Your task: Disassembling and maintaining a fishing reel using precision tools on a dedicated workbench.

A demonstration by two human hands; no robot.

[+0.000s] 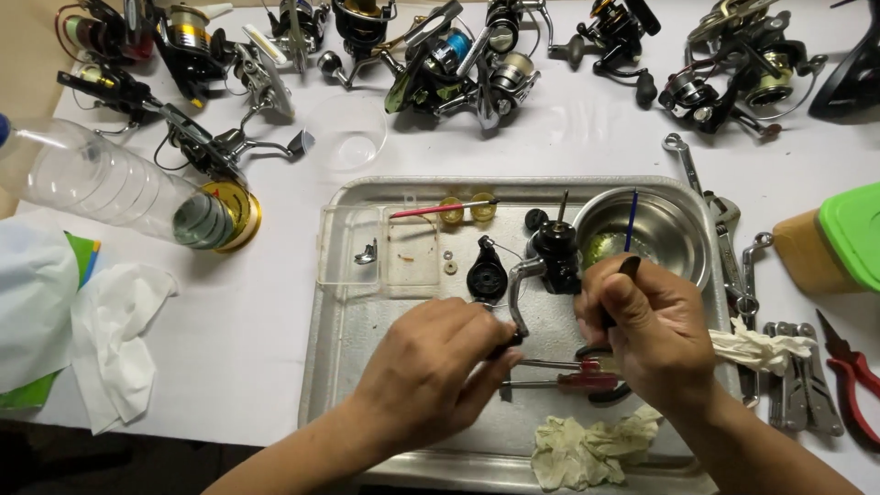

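While both hands grip it, black reel (550,261) stands partly dismantled.

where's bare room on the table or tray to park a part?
Free: white table between the tissue and the tray, and the tray's lower-left floor beside the left hand. Crowded: reels along the back, tools right, tray centre around the right hand.

Two bare, sleeveless forearms, ringless fingers (477,332)
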